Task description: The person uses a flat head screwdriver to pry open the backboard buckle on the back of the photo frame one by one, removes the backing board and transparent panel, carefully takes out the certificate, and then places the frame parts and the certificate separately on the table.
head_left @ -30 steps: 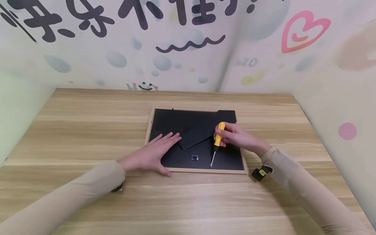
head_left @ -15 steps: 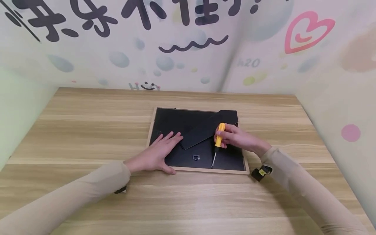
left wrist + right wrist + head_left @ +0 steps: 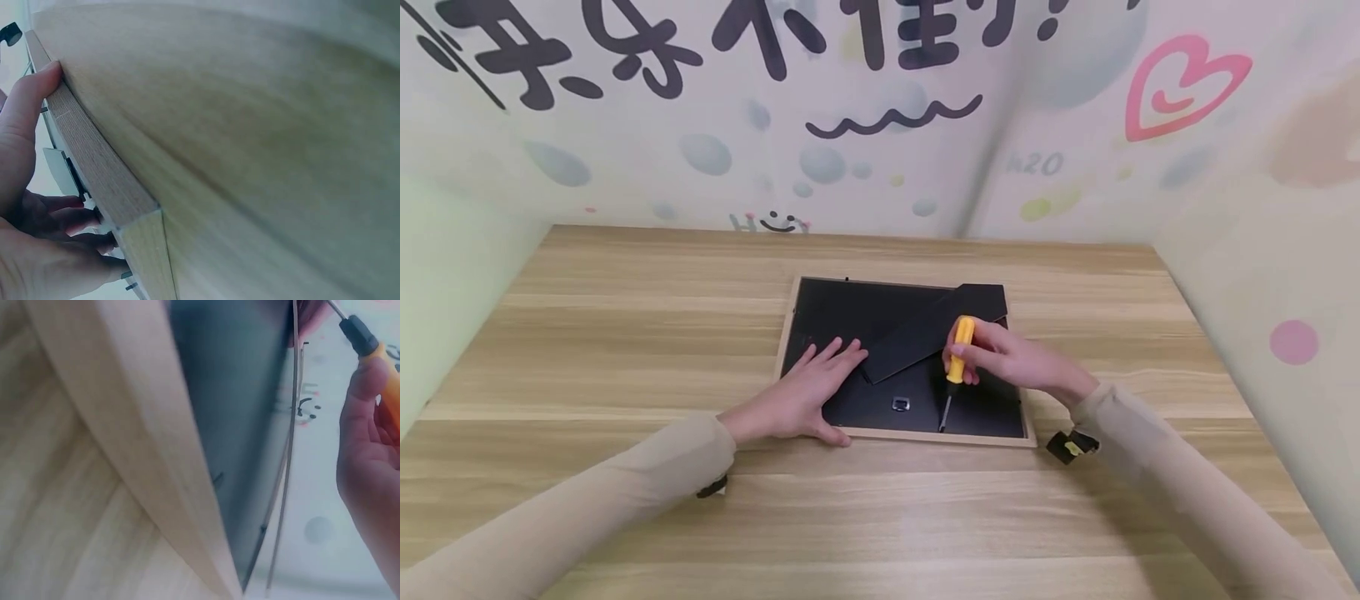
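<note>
A picture frame [image 3: 1030, 423] lies face down on the table, its light wooden border around a black back panel [image 3: 850, 310]. Across that panel runs a black stand leg [image 3: 917, 333] at a slant, and a small metal hanger [image 3: 900, 404] sits near the front border. My left hand [image 3: 808, 392] rests spread on the frame's left part, thumb over the front border, as the left wrist view also shows at the wooden edge [image 3: 103, 162]. With my right hand [image 3: 1007, 354] I grip a screwdriver [image 3: 961, 350] by its yellow handle. Its tip points down at the panel's front edge, right of the hanger.
The wood-grain table [image 3: 880, 517] extends on all sides of the frame. A patterned wall [image 3: 880, 183] rises behind it, with side walls left and right. Dark camera straps [image 3: 1072, 446] hang below the wrists. Small dark tabs [image 3: 847, 279] stick up along the frame's border.
Over the last second the view shifted slightly. In the latest half second, my right hand tilted the screwdriver a little more upright, its tip staying near the front border. The left hand stayed on the frame.
</note>
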A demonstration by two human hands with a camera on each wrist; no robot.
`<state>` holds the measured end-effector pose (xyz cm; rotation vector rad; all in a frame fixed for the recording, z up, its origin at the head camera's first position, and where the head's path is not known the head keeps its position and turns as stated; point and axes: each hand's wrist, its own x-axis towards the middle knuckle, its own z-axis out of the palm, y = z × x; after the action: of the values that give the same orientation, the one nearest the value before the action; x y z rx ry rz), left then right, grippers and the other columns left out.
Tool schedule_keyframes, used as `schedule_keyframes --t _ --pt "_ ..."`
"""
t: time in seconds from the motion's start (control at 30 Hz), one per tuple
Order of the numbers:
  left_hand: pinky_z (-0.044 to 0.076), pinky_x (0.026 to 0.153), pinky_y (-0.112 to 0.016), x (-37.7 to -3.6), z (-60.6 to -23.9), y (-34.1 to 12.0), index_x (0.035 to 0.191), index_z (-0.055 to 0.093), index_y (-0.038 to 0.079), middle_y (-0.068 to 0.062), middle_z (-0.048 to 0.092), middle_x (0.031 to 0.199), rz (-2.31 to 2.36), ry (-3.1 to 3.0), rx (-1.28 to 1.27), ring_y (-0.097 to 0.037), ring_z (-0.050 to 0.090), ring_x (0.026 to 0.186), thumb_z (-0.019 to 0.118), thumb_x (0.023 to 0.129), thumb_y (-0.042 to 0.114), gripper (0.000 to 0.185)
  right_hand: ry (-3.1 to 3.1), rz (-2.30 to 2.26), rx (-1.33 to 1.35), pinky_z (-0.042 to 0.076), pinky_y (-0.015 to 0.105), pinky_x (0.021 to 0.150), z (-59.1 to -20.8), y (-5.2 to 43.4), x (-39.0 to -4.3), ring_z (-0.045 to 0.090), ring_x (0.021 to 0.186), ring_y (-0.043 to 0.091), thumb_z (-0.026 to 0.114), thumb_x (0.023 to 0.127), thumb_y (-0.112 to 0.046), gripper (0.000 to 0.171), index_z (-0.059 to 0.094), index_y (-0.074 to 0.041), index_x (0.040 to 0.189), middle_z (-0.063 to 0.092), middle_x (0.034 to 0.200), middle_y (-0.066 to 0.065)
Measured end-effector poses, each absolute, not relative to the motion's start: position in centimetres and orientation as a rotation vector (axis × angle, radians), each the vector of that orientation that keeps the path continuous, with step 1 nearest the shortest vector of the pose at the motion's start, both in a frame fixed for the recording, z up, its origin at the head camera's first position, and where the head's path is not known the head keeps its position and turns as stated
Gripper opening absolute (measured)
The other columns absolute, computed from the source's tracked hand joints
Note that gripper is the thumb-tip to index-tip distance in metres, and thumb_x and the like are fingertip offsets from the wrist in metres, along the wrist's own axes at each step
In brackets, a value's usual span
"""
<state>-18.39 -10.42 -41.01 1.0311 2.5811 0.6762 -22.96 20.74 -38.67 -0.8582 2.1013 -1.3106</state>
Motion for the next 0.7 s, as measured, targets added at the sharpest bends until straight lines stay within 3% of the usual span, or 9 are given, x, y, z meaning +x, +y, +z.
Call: schedule_keyframes --t 0.13,0.4,0.7 --pt "0.007 0.112 -0.059 -18.5 -41.2 -10.4 0.148 0.027 -0.005 -0.023 0.020 0.155 0.712 2.579 1.020 -0.040 0.011 0.143 0.088 0.069 0.033 0.106 2.148 -1.334 -0.889 0.053 0.037 0.064 -38.3 20.8 -22.0 0.057 0.070 0.031 0.049 0.101 -0.009 0.010 0.053 0.000 0.101 0.061 0.088 0.012" --pt "0.011 0.110 -0.062 -19.4 -41.3 -9.7 0.147 0.029 -0.006 -0.026 0.023 0.153 0.717 2.612 0.998 -0.042 0.015 0.142 0.089 0.067 0.033 0.107 2.184 -1.480 -0.864 0.049 0.030 0.058 -38.6 20.5 -22.4 0.054 0.065 0.026 0.047 0.101 -0.010 0.013 0.051 0.002 0.098 0.059 0.085 0.015" --pt "0.010 0.111 -0.061 -19.6 -41.4 -9.4 0.147 0.029 -0.006 -0.026 0.023 0.153 0.737 2.608 0.996 -0.042 0.014 0.142 0.089 0.066 0.032 0.107 2.241 -1.642 -0.852 0.049 0.033 0.055 -39.3 21.5 -20.6 0.054 0.064 0.025 0.044 0.101 -0.005 0.008 0.049 -0.001 0.096 0.061 0.087 0.015"
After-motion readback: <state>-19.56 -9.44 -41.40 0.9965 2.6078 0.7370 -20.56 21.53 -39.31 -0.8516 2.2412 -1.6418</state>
